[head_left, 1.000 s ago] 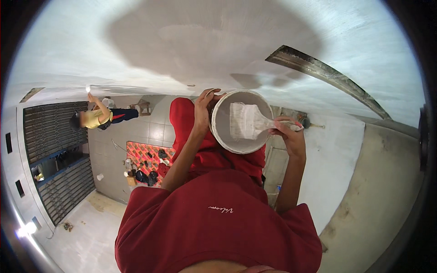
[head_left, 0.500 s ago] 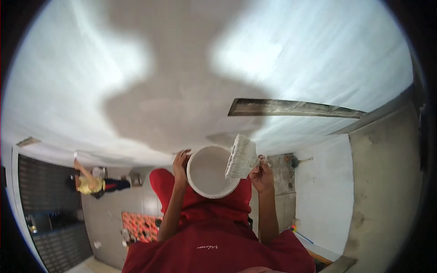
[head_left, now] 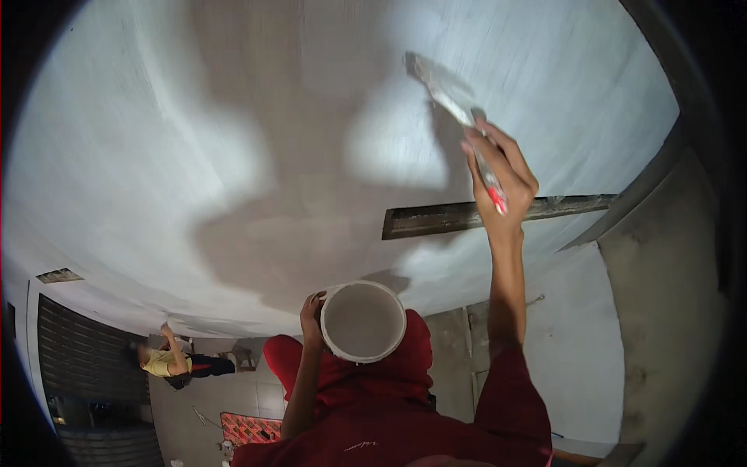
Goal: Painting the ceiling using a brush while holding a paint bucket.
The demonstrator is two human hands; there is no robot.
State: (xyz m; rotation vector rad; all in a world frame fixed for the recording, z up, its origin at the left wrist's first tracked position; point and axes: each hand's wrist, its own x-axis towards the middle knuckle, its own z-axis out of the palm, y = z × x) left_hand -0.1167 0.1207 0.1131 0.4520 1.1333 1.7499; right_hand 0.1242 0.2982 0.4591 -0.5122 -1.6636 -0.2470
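In my right hand (head_left: 504, 167) is a wide paintbrush (head_left: 447, 97) with a whitish handle marked in red, its bristle end up at the pale wall (head_left: 117, 132), over my shadow's edge; whether it touches is hard to tell. My left hand (head_left: 310, 315) grips the side of a white bucket (head_left: 331, 289), held in front of my red trousers, with pale grey inside. A long dark recessed slot (head_left: 420, 223) runs across the wall below my right hand.
A co-worker (head_left: 163, 362) in yellow stands at the left with an arm raised to the wall. Behind are a dark metal shutter (head_left: 82, 366), a patterned mat (head_left: 245, 428) on the tiled floor (head_left: 194, 401) and a white panel (head_left: 572, 335) at the right.
My right hand has lifted the brush from the bucket and raised it high against the wall. The bucket stays in my left hand, and my view has shifted.
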